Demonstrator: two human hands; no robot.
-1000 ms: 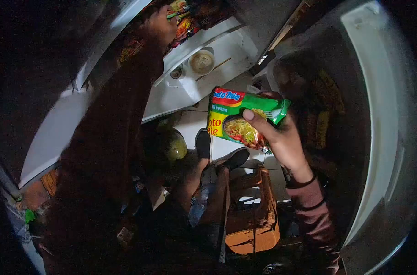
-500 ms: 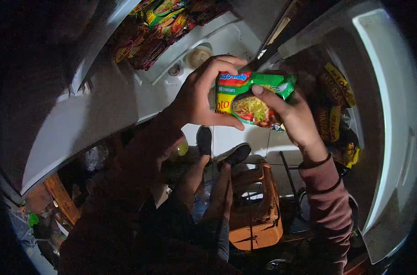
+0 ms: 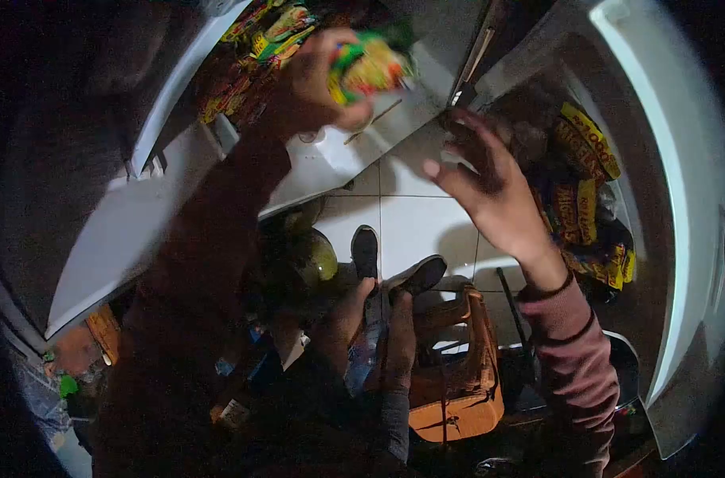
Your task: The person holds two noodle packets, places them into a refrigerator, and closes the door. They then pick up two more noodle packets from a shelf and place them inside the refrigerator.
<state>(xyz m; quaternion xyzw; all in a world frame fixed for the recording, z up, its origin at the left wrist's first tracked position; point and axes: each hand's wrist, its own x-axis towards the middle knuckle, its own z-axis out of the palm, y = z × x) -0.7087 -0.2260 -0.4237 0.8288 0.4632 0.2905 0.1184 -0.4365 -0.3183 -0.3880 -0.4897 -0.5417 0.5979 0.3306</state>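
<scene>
Green noodle packet (image 3: 376, 67), head view: motion-blurred, clasped by the left hand (image 3: 318, 78) over a white ledge (image 3: 321, 165), beside piled packets (image 3: 279, 28). Apart from it, the right hand (image 3: 502, 203) has thumb and fingers parted above the tiled floor (image 3: 422, 219), near yellow-and-dark packs (image 3: 587, 151).

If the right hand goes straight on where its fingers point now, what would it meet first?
Probably the noodle packet in the left hand; depth is unclear, so the right hand might pass beside it.
</scene>
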